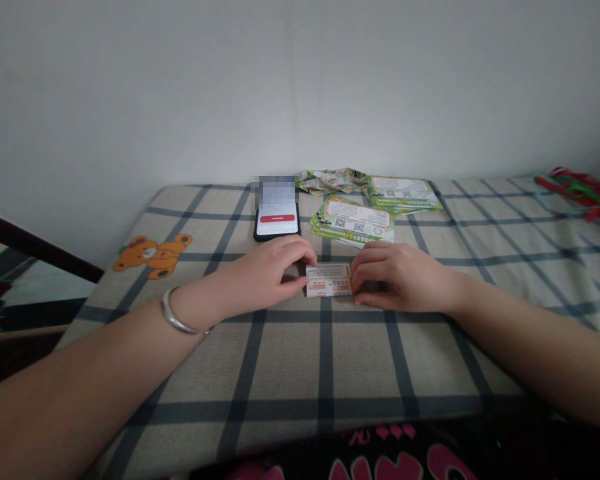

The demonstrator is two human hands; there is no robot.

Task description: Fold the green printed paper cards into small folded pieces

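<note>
A small folded paper leaflet (329,279), printed in white, orange and green, lies on the checked tablecloth (290,360). My left hand (280,267), below a silver bangle (176,313), closes on the leaflet's left end with thumb and fingers. At the opposite end, my right hand (393,275) grips the right edge, fingers curled. Just beyond the leaflet sits a fanned stack of green-and-white leaflets (355,220). Behind my left hand is a phone (277,213) with a lit screen, part of it blurred out.
More flat leaflets (403,192) and a crumpled green paper strip (333,180) lie along the wall (300,87). An orange bear cutout (153,255) is at the table's left edge. Red and green items (585,197) sit at the far right.
</note>
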